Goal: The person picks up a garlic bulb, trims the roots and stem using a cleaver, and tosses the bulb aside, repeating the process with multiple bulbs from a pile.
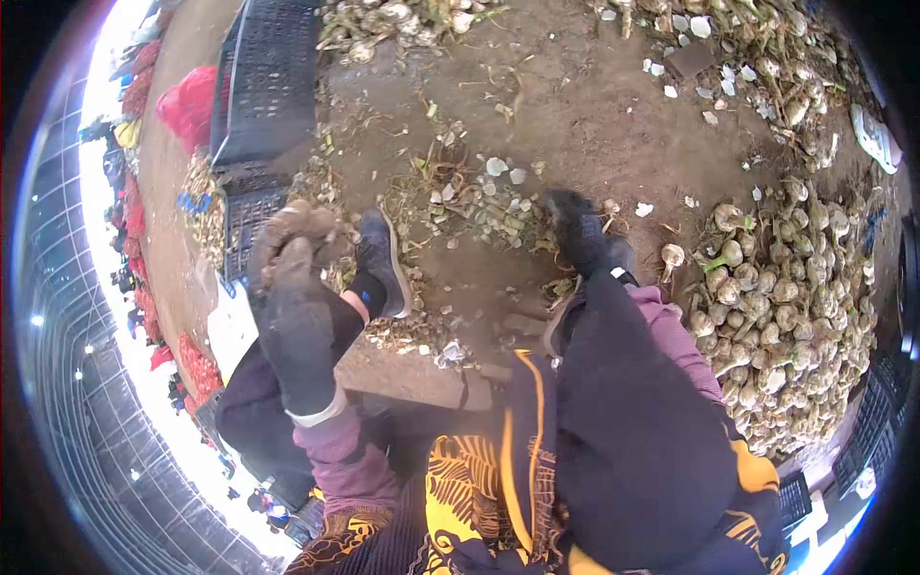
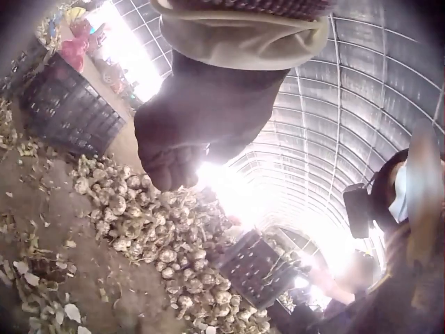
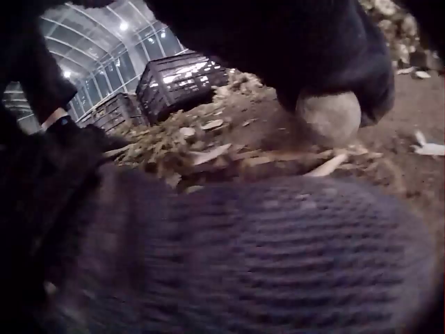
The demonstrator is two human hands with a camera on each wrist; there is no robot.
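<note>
My left hand (image 1: 295,316), in a dark glove with brown, soiled fingers, is raised over the left leg beside a black crate (image 1: 251,225). Its fingers (image 2: 174,167) curl inward in the left wrist view; I cannot tell whether they hold anything. Low over the ground, my dark-gloved right hand (image 1: 580,235) reaches forward past the right knee. The right wrist view shows a round, pale garlic bulb (image 3: 330,118) gripped under its dark fingers, just above the soil. Loose skins and stalk scraps (image 1: 489,206) lie between the hands.
A large heap of garlic bulbs (image 1: 776,307) spreads on the right, with one bulb (image 1: 673,257) apart from it. More garlic (image 1: 388,29) lies ahead, near a tall black crate (image 1: 268,77). A shoe (image 1: 383,264) stands beside the left hand. Red net bags (image 1: 198,369) line the far left.
</note>
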